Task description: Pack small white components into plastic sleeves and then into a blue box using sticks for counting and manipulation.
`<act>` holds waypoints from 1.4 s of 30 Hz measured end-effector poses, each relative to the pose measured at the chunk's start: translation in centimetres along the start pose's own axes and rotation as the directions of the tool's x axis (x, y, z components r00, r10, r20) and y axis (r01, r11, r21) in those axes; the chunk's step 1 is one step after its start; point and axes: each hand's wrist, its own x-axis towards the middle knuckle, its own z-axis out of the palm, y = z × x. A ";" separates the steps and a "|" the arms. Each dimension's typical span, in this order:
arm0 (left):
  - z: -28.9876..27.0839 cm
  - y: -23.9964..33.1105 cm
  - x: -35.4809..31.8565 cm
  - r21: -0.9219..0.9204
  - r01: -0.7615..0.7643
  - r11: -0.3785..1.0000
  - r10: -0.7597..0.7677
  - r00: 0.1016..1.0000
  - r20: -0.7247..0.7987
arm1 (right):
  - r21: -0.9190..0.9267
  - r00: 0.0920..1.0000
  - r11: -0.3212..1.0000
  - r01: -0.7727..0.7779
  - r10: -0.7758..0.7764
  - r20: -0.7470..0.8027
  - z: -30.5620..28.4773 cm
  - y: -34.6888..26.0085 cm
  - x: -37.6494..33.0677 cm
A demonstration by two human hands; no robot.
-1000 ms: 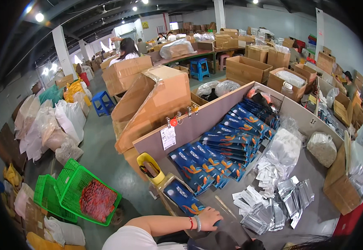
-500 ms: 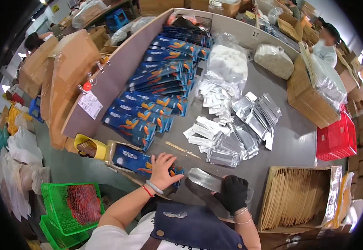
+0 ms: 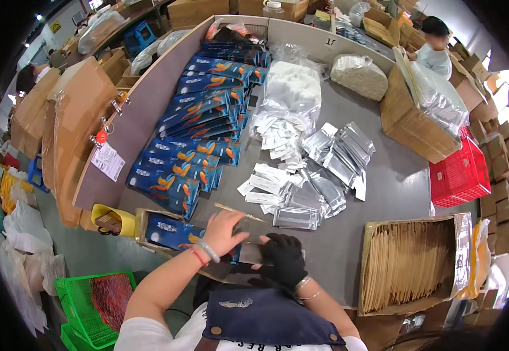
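My bare left hand (image 3: 222, 234) is over the right end of a blue printed pouch (image 3: 169, 230), its thumb apart from the fingers. The pouch lies in an open cardboard box (image 3: 141, 226) at the table's near edge. Close by on the right, my right hand (image 3: 283, 260) wears a black fingerless glove and is closed over a silver foil packet (image 3: 252, 253), mostly hidden beneath it. The packet's left end is beside the pouch's right end; whether it is inside I cannot tell. Silver packets (image 3: 295, 217) and white sachets (image 3: 266, 178) lie loose beyond my hands.
Stacked blue pouches (image 3: 202, 111) line the left partition (image 3: 143, 88). A clear bag (image 3: 292, 88) of white sachets stands mid-table. To the right are a carton of brown envelopes (image 3: 406, 266), a red crate (image 3: 459, 169) and a cardboard box (image 3: 412, 126). A yellow bin (image 3: 114, 219) sits left.
My right hand has moved left with the silver packet, up close to my left hand. My left thumb and fingers have shifted at the pouch's right end. The whole view has shifted slightly.
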 end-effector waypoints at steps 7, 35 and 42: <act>1.8 -0.6 8.7 0.321 -0.066 0.945 0.127 0.977 -0.171 | 0.115 0.713 0.852 -0.511 0.495 -0.497 -7.7 7.9 -9.7; 6.9 5.3 8.1 0.274 -0.348 0.897 0.376 0.925 -0.055 | 0.088 0.300 0.508 -0.857 0.630 -0.716 -11.8 9.5 -18.9; 1.8 5.3 1.8 -0.087 -0.062 0.994 0.089 0.931 0.354 | 0.196 0.762 0.818 -0.541 0.575 -0.297 -8.6 5.2 -11.4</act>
